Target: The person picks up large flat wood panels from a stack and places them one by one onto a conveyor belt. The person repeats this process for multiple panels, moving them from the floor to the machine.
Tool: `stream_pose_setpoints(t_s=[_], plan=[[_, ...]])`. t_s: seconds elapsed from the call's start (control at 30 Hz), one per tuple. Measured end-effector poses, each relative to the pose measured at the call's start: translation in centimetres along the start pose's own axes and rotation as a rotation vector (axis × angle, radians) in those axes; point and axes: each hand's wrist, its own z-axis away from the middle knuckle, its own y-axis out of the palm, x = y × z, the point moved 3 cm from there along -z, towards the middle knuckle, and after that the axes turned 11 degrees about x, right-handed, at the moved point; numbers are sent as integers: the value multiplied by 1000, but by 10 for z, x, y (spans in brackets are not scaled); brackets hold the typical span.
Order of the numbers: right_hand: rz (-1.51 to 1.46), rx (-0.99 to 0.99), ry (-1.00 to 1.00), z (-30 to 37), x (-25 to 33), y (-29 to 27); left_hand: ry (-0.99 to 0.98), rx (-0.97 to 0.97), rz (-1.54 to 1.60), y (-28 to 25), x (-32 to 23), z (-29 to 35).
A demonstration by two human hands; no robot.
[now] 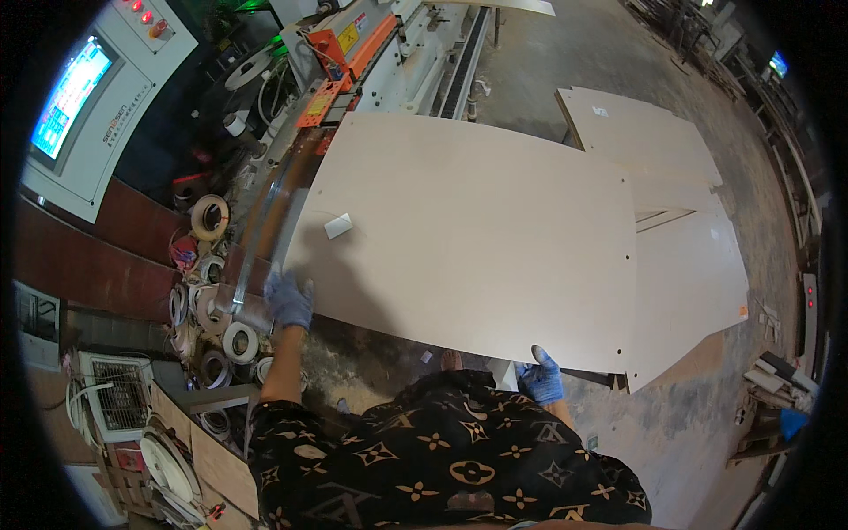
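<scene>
A large pale flat panel lies in front of me, its far left part beside an edge-banding machine. My left hand, in a blue glove, rests at the panel's near left corner with its fingers stretched and thumb apart. At the near right edge, my right hand, also gloved in blue, grips the panel with the thumb on top; its other fingers are partly hidden below. A small white label sits on the panel's left part. Small dark holes run along the right edge.
More pale panels are stacked to the right. At the left are rolls of edge banding, a control cabinet with a lit screen and a metal guide rail. Board offcuts lie at the far right.
</scene>
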Motion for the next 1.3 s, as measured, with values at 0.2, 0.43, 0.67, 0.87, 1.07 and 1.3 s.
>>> stream_pose_setpoints(t_s=[0.2, 0.43, 0.67, 0.87, 1.07, 1.3], plan=[[144, 41, 145, -37, -4, 37, -422, -192, 225, 65, -9, 22], [154, 14, 269, -101, -50, 64, -675, -201, 2062, 158, -4, -26], [189, 2, 322, -149, -46, 92, -831, -97, 1989, 164, -2, -82], [187, -32, 273, -187, -20, 129, -693, 110, 2075, 173, -31, -153], [242, -24, 307, -237, 13, 152, -736, 158, 2003, 159, -61, -207], [259, 160, 205, -315, 56, 181, -722, 311, 1872, 142, -114, -287]])
